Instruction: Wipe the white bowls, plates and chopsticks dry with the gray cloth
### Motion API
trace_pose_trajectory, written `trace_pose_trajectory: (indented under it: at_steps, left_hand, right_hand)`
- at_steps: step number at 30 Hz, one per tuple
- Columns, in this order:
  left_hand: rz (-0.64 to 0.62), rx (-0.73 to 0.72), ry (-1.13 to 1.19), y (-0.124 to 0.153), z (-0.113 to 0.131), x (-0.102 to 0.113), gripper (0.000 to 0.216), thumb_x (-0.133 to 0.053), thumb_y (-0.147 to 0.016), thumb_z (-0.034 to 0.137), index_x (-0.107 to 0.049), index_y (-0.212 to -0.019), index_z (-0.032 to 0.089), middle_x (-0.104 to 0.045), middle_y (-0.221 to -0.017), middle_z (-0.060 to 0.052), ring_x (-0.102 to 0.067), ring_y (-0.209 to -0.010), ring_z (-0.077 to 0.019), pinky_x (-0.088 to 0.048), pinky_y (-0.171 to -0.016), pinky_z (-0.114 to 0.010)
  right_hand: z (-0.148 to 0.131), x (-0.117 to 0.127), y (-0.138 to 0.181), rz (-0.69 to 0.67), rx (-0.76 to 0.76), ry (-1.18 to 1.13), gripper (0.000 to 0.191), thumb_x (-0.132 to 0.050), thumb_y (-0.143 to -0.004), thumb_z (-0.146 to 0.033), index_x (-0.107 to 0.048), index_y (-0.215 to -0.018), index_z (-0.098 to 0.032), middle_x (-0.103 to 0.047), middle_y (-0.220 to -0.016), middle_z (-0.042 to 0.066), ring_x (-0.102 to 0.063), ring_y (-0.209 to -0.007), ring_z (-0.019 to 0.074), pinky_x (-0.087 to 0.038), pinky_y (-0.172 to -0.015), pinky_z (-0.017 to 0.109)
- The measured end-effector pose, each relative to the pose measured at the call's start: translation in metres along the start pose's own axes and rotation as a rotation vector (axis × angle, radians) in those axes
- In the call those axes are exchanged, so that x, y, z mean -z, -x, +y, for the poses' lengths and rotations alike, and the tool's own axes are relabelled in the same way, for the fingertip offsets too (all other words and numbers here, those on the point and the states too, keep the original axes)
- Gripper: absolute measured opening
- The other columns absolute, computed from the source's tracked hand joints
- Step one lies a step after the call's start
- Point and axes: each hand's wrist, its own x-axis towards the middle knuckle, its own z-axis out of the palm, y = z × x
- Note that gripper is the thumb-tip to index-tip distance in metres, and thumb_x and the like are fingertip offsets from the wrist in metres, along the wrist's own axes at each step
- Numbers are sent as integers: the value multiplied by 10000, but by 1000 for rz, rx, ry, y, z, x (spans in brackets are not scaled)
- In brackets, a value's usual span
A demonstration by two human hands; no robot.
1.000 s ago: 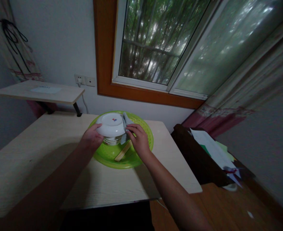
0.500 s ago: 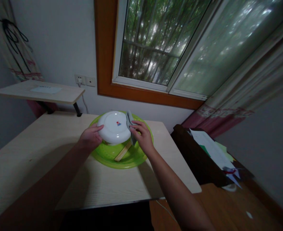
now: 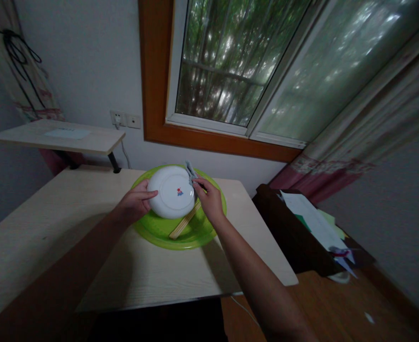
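Note:
A white plate [image 3: 172, 191] is held tilted above a green basin [image 3: 198, 232] on the light wooden table [image 3: 52, 228], its underside with a small red mark facing me. My left hand [image 3: 135, 204] grips the plate's left rim. My right hand [image 3: 209, 202] is closed on a grey cloth [image 3: 190, 172] pressed against the plate's right rim. A pair of wooden chopsticks [image 3: 184, 223] lies in the basin under the plate.
A small raised shelf [image 3: 56, 135] stands at the table's back left below wall sockets [image 3: 125, 118]. A window fills the wall behind. To the right sits a dark low cabinet [image 3: 294, 232] with papers [image 3: 314, 218] on top, beside a curtain.
The plate has been lifted off the stack of dishes and tilted up until its underside faces me. Both hands stay on its rims, and the cloth has slid up the right edge.

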Motion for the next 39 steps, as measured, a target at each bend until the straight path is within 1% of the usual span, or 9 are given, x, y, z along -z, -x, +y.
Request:
trace_pose_trajectory:
  at_steps: [3,7,11,14,17,22,26,33,39]
  left_hand:
    - [-16,15,-31,0,-1,-1,447,-713,-656,-11,-643,-1078,121,-725,-1095,-148,-666,-1114,-341,-522,-983,-402]
    - [-51,10,-154,-1,-5,-3,383,-739,-662,46,-634,-1018,140,-728,-987,-108,-705,-944,-286,-552,-850,-361]
    - [-120,4,-191,-1,-6,-2,331,-732,-686,61,-621,-981,163,-719,-996,-84,-686,-841,-233,-533,-757,-316]
    - [-102,-2,-195,1,-6,-2,339,-738,-689,64,-623,-989,168,-714,-987,-73,-671,-851,-231,-512,-769,-318]
    - [-85,6,-192,3,-7,-2,382,-765,-649,68,-636,-997,158,-712,-973,-87,-676,-883,-262,-508,-790,-333]
    - [-155,11,-233,3,-11,-1,443,-803,-611,104,-643,-1021,153,-724,-951,-101,-690,-877,-281,-533,-744,-317]
    - [-164,-7,-265,0,-14,-2,412,-813,-624,131,-632,-994,153,-718,-972,-93,-676,-871,-266,-532,-740,-318]
    - [-191,40,-232,-4,-15,1,446,-802,-641,91,-592,-1027,166,-697,-1004,-47,-650,-916,-215,-496,-826,-326]
    - [-93,-1,-220,-4,-10,0,383,-798,-656,136,-588,-975,150,-719,-917,-69,-672,-821,-236,-513,-740,-332]
  right_hand:
    - [-17,-4,-2,-89,192,117,236,-560,-948,-249,-712,-1127,-276,-650,-1341,37,-630,-1216,211,-463,-1099,442]
    - [-41,-12,2,-293,413,228,352,-529,-964,-208,-614,-1296,-288,-566,-1439,38,-613,-1246,195,-420,-1150,449]
    - [-56,-17,8,-396,504,298,421,-506,-977,-231,-529,-1392,-295,-473,-1521,21,-569,-1296,189,-397,-1173,444]
    - [-54,-15,7,-349,461,334,425,-497,-986,-265,-516,-1410,-286,-465,-1528,29,-522,-1343,205,-358,-1194,462]
    - [-41,-11,1,-235,343,322,398,-479,-995,-295,-543,-1387,-262,-507,-1495,59,-509,-1352,220,-340,-1196,478]
    - [-20,-6,-3,-129,152,268,383,-405,-1020,-319,-594,-1334,-206,-635,-1351,104,-568,-1286,223,-425,-1130,441]
    - [-28,-6,1,-158,245,313,398,-391,-1019,-279,-554,-1375,-203,-559,-1444,97,-516,-1342,219,-372,-1170,456]
    - [-57,-15,11,-357,472,406,420,-414,-1018,-292,-518,-1410,-184,-472,-1522,79,-483,-1369,203,-301,-1219,436]
    - [-34,-11,10,-176,280,423,421,-415,-1015,-290,-551,-1390,-157,-517,-1479,119,-491,-1358,231,-345,-1193,459]
